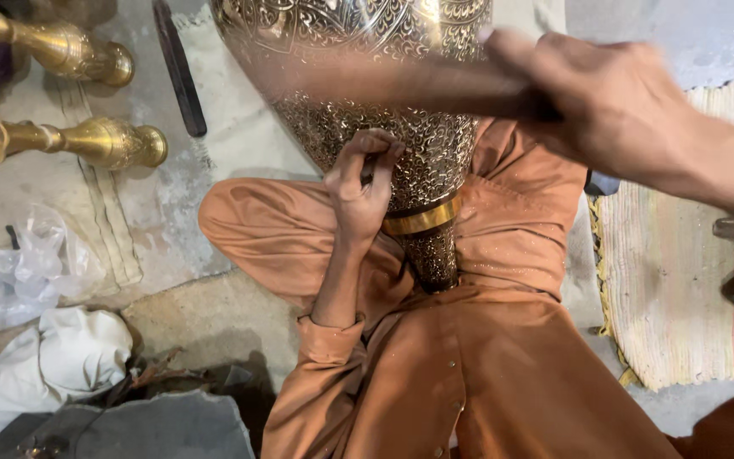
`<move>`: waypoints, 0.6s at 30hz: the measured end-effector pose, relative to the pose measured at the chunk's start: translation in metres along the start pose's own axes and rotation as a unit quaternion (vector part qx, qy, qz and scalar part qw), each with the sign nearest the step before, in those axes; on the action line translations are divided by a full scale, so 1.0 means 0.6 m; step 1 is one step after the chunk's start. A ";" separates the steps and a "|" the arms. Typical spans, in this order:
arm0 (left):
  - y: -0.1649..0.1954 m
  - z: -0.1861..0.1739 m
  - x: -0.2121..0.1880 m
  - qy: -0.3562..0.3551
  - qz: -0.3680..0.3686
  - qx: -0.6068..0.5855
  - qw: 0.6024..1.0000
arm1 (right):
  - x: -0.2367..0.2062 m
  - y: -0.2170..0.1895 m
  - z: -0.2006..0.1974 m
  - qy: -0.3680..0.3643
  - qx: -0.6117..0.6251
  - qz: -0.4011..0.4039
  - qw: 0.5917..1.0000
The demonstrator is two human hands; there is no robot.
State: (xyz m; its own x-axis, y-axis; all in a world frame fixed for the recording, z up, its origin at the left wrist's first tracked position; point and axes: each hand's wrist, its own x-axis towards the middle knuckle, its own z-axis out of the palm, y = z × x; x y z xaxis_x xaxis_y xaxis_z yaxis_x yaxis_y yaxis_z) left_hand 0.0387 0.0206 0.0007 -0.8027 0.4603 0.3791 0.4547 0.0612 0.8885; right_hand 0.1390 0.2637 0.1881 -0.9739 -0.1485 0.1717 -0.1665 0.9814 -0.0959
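Observation:
A large engraved brass vase (358, 76) lies tilted across my lap, its narrow end with a plain gold band (422, 219) resting between my legs in orange cloth. My left hand (360, 183) presses a small dark tool, mostly hidden by the fingers, against the patterned surface near the band. My right hand (613, 102) is raised above the vase and grips a wooden handle (401, 85), blurred by motion, that stretches left across the vase.
Two brass candlestick-like pieces (61, 140) lie on the floor at the upper left, beside a dark flat bar (178, 68). White cloth and plastic (36, 323) are heaped at the lower left. A striped woven mat (690, 280) covers the floor on the right.

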 end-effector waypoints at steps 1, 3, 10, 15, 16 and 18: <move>-0.002 -0.002 -0.003 -0.005 -0.015 0.029 0.999 | -0.004 0.000 0.001 -0.001 -0.106 -0.035 0.994; -0.007 -0.002 -0.002 -0.011 0.018 -0.023 1.000 | -0.008 0.000 0.004 -0.003 -0.124 -0.036 0.992; -0.003 -0.004 0.000 -0.012 0.026 -0.049 0.998 | -0.016 0.003 0.001 -0.022 -0.066 0.006 0.998; 0.000 -0.004 0.003 -0.018 0.031 -0.020 0.999 | -0.021 -0.003 -0.010 -0.070 -0.181 -0.002 0.981; 0.000 -0.004 0.003 -0.015 0.036 -0.042 0.998 | -0.023 -0.004 -0.011 -0.069 -0.157 0.006 0.985; 0.000 -0.006 0.003 -0.036 -0.004 -0.008 0.999 | -0.031 -0.003 -0.012 -0.068 -0.173 0.000 0.982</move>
State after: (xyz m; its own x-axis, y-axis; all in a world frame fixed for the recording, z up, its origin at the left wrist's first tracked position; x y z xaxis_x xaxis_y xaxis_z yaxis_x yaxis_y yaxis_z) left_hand 0.0358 0.0185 0.0021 -0.7761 0.5230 0.3524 0.4411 0.0509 0.8960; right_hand 0.1584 0.2655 0.1922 -0.9896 -0.1394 0.0367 -0.1261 0.9605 0.2480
